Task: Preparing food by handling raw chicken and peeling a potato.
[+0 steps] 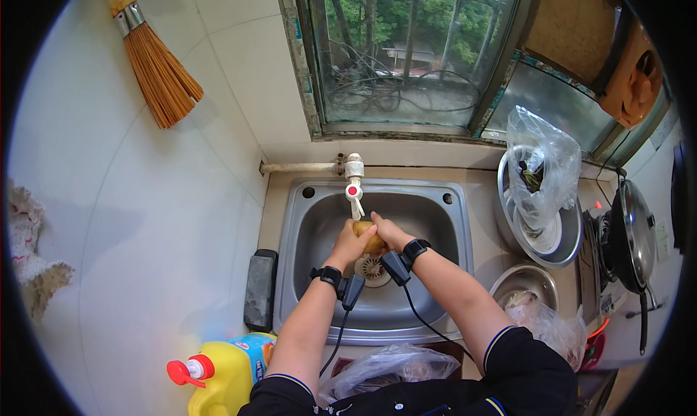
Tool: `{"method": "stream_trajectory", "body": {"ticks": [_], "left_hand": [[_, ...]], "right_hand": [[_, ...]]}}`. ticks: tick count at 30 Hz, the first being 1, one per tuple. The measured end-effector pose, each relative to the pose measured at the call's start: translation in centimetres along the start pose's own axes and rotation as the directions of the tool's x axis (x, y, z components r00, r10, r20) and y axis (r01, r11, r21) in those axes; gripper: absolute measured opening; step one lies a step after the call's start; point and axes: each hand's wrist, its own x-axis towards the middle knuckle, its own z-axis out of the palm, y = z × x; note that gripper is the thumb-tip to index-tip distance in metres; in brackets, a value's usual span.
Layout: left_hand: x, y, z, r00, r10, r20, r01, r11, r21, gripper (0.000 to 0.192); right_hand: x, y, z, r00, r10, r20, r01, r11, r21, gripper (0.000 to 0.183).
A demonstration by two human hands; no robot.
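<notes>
Between my two hands is a yellow-brown potato (371, 238), held over the stainless steel sink (435, 301). My left hand (351, 243) grips its left side, the thumb lying across the top. On the right side, my right hand (387, 232) closes around it with the fingers towards the tap. The white plastic tap (354, 193) with a red dot hangs just above the potato; whether water runs from it I cannot tell. Below the hands shows the drain strainer (373, 270). Each wrist wears a black strap with a cabled device.
A sharpening stone (260, 291) lies left of the sink, near a yellow detergent jug (228, 369). To the right stand a large metal basin (572, 242) with a plastic bag, a smaller bowl (531, 277) and a lidded pan (634, 236). A bamboo brush (160, 73) hangs on the wall.
</notes>
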Motion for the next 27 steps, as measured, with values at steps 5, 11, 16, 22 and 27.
{"method": "stream_trajectory", "body": {"ticks": [5, 11, 16, 22, 27], "left_hand": [[0.5, -0.7, -2.0, 0.959, -0.236, 0.157, 0.269, 0.932, -0.241, 0.045], [0.2, -0.3, -2.3, 0.910, -0.205, 0.360, 0.392, 0.707, -0.588, 0.038], [0.4, -0.8, -2.5, 0.891, -0.160, 0.425, 0.427, 0.613, -0.665, 0.039], [1.3, -2.5, -2.9, 0.868, -0.193, 0.458, 0.486, 0.517, -0.705, 0.044], [0.7, -2.7, -2.9, 0.929, -0.098, 0.356, 0.354, 0.514, -0.781, 0.046]], "right_hand": [[-1.3, -1.2, 0.7, 1.000, -0.012, 0.021, 0.018, 0.958, -0.285, 0.058], [-0.2, -0.3, 0.0, 0.969, -0.243, -0.042, 0.240, 0.968, -0.074, 0.056], [0.9, -0.5, 0.6, 0.965, -0.229, -0.126, 0.203, 0.961, -0.187, 0.055], [2.8, -0.3, 1.3, 0.908, -0.389, -0.155, 0.317, 0.881, -0.352, 0.054], [1.7, -1.5, 1.1, 0.967, -0.233, -0.102, 0.214, 0.962, -0.167, 0.056]]}}
